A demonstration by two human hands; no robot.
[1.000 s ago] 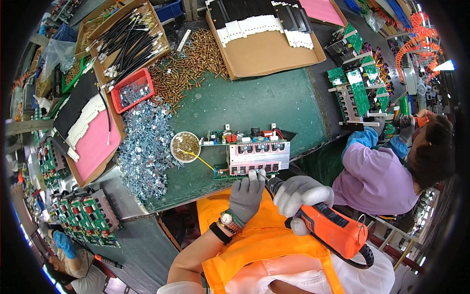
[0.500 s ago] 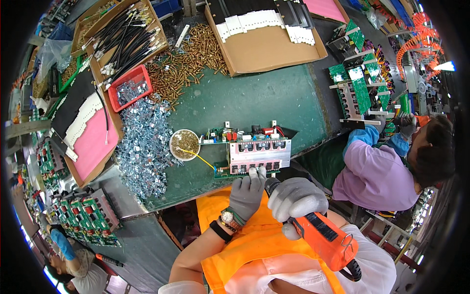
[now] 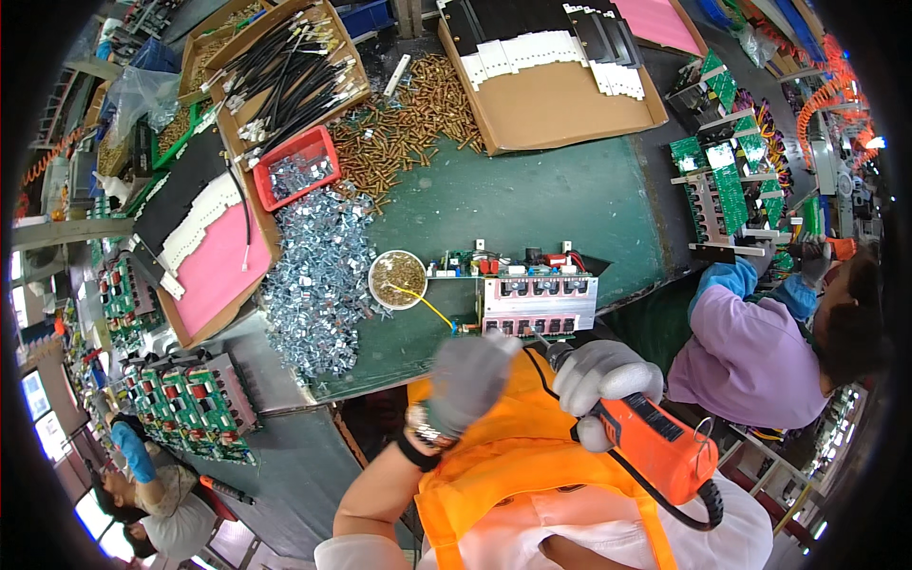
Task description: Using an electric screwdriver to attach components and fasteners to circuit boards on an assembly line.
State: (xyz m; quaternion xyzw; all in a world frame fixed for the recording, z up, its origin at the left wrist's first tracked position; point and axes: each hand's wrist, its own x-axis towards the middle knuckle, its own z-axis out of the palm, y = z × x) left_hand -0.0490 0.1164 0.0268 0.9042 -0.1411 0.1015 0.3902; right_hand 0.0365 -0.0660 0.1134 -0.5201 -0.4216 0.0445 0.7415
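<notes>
In front of me on the green bench lies a circuit board with a silver heat sink (image 3: pixel 539 305) and two rows of black parts. My right hand (image 3: pixel 608 377), gloved in grey, grips an orange electric screwdriver (image 3: pixel 655 446). Its thin bit points at the front row of the heat sink; whether it touches a screw is too small to tell. My left hand (image 3: pixel 470 378), also gloved, is just off the board's front left corner, its fingers smeared by motion. A yellow wire (image 3: pixel 432 309) runs from the board to a white tub (image 3: pixel 397 281) of small screws.
Loose metal clips (image 3: pixel 318 285) heap at the left beside a red bin (image 3: pixel 296 167). Brass-coloured parts (image 3: pixel 418 123) pile behind. Cardboard trays (image 3: pixel 541 128) line the far side. More boards (image 3: pixel 190 404) stand at the left. A co-worker in a purple top (image 3: pixel 760 347) sits at the right.
My left hand has come away from the heat sink's front edge and moved left. The screwdriver stays at the board's front, its bit now visible. The whole view has shifted slightly.
</notes>
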